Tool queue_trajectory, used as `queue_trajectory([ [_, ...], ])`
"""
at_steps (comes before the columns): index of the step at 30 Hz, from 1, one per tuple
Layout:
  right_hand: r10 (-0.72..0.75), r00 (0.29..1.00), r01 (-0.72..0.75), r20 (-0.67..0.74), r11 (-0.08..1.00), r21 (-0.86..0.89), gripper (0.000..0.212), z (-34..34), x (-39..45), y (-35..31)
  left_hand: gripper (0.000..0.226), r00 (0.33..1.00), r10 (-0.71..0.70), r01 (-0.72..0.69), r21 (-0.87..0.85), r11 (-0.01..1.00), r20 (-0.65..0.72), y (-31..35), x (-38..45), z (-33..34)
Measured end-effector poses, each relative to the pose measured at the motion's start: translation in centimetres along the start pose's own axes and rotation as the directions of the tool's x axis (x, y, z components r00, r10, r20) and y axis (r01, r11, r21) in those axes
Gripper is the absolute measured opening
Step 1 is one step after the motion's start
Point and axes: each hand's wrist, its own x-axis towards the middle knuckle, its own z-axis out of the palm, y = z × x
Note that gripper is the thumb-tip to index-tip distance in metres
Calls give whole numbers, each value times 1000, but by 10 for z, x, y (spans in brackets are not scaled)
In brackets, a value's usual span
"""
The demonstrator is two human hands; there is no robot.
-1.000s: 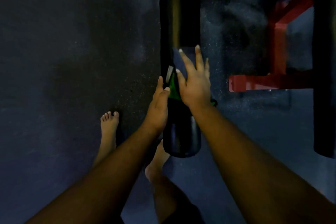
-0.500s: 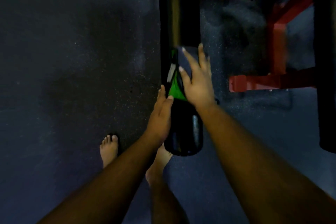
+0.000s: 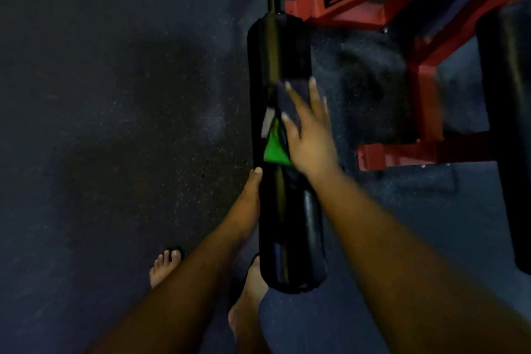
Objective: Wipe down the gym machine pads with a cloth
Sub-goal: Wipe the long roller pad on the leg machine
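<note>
A black roller pad [image 3: 280, 54] of the gym machine runs lengthwise down the middle of the view on a thin black bar. A dark cloth with a green and a white patch [image 3: 274, 149] lies across its middle. My right hand [image 3: 310, 135] presses flat on the cloth with its fingers straight and spread. My left hand [image 3: 248, 201] rests against the left side of the pad lower down; only its thumb side shows, and its fingers are hidden behind the pad.
The red machine frame [image 3: 370, 11] with white lettering stands at the upper right. A second black pad [image 3: 508, 123] runs down the right edge. Dark speckled rubber floor [image 3: 115, 123] lies all around. My bare feet [image 3: 165, 267] stand below the pad.
The view has shifted, so the pad sits lower in frame and more of the red frame shows. My right hand stays pressed on the cloth; my left hand has slid round the pad's side.
</note>
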Motion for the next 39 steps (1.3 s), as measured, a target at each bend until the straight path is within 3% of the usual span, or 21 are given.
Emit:
queue_trajectory([
  [2,16,1000,-16,10,1000,-23,53,0,29,1,92,999,-7,11,88,996,-44,11,6,1],
  [3,-8,1000,8,9,1000,-4,53,0,15,6,99,996,68,-56,195,979,-59,20,4,7],
  [6,39,999,-40,28,999,32,57,-4,-104,12,86,960,282,-257,431,865,7,48,-9,28],
  [9,130,988,-128,81,991,-24,61,-8,-198,3,78,953,292,-289,507,812,76,58,-5,38],
  [13,106,994,-106,5,993,61,56,-1,-72,6,83,967,247,-246,432,868,54,49,13,30],
  [16,53,999,-53,-5,992,-113,56,6,61,-21,94,988,153,-153,265,952,21,47,30,12],
  [18,48,999,-43,22,977,-210,55,9,90,-33,91,994,100,-107,159,981,51,41,43,-2],
  [21,-29,999,32,22,986,-164,56,-5,26,-27,95,992,125,-127,166,978,23,57,31,3],
  [23,48,993,-32,106,988,-149,63,-6,-68,-13,100,988,153,-149,152,977,-15,60,13,14],
  [25,96,980,-66,172,983,-170,70,-8,-111,-12,100,987,158,-154,206,966,-1,65,3,24],
  [27,100,977,-58,189,975,-214,78,-6,-74,-15,97,981,193,-186,247,951,-2,68,4,26],
  [31,49,997,-38,57,982,-182,56,4,62,-20,81,960,279,-254,370,894,-15,66,13,26],
  [34,52,999,-53,-8,994,-101,55,5,125,-21,79,949,317,-290,423,859,8,57,14,28],
  [36,39,999,-40,-22,997,-65,58,5,116,-12,83,948,317,-286,399,871,-12,57,14,28],
  [39,37,999,-37,14,999,34,58,-1,3,1,94,967,252,-230,307,924,-32,65,11,20],
])
